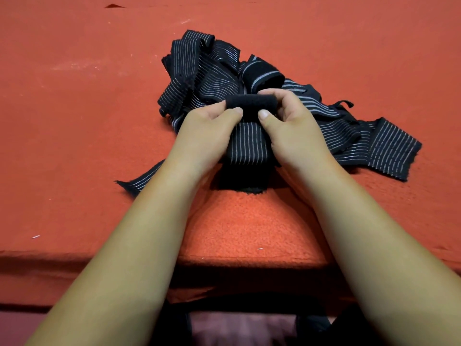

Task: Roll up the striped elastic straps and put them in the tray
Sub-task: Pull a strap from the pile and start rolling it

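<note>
Bench (74,121) covered in orange-red felt-like cloth. A heap of black striped straps (207,71) lies at centre. One strap end (142,177) trails out to the near left. A second strap end (394,151) lies flat at right. White fleck (35,236) noted near left.

hands: 2, left hand (207,128), right hand (294,123) | partly rolled strap (249,141): 1, at heap's 6 o'clock | coiled strap (263,74): 1, at heap's 1 o'clock | heap of loose striped straps (199,71): several, tangled, exact count unclear | table (74,121): 1
</note>
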